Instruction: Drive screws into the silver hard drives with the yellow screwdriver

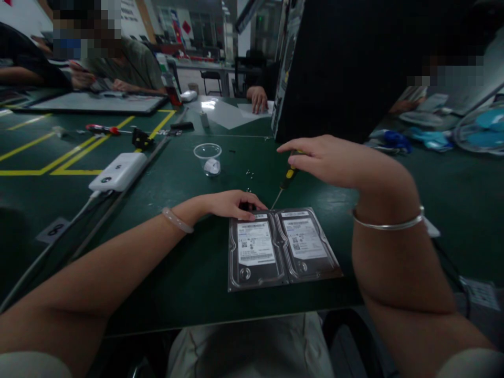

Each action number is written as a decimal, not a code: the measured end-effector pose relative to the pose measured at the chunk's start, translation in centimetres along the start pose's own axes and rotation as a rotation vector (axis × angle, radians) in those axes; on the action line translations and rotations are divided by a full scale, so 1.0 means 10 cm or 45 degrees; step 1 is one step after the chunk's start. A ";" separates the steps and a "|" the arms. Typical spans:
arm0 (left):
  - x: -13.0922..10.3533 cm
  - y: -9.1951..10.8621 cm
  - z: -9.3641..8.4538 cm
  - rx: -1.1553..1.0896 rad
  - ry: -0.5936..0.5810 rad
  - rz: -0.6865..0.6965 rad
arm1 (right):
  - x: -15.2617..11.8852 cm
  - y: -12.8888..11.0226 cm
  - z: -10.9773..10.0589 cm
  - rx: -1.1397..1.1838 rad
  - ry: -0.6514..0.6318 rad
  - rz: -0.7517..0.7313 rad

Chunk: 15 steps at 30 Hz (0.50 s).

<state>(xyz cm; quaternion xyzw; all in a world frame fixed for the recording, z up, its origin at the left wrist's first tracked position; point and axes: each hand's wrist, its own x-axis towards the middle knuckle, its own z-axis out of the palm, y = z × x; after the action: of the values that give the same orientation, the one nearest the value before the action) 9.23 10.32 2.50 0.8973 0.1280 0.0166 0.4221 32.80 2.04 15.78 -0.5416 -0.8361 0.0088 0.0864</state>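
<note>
On the big green table [165, 294], the left hard drive [255, 257] and right hard drive [309, 244] lie side by side, with a strip of table between them and the front edge. The right hand [319, 156] has bent fingers around a screwdriver [289, 177], pointing at their far edge. The left hand [236, 203] touches the left hard drive; I can't tell if it pinches.

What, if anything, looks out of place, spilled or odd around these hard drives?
A few tiny metallic pieces, possibly screws, lie scattered on the table beyond the left hand, outside the clear cup. Nothing looks clearly damaged.
</note>
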 end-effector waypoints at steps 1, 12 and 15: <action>0.00 0.00 0.00 0.002 -0.001 -0.002 | -0.02 0.00 -0.02 0.009 -0.021 0.000; 0.00 -0.02 0.00 0.005 -0.002 0.015 | 0.03 -0.10 0.00 -0.150 0.037 0.075; 0.00 -0.02 0.00 0.011 -0.001 0.018 | 0.06 -0.12 0.04 -0.228 0.093 0.078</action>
<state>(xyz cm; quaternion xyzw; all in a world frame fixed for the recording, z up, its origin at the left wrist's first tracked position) 9.21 10.46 2.32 0.9000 0.1215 0.0185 0.4183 31.37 2.09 15.59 -0.5724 -0.8129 -0.0831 0.0677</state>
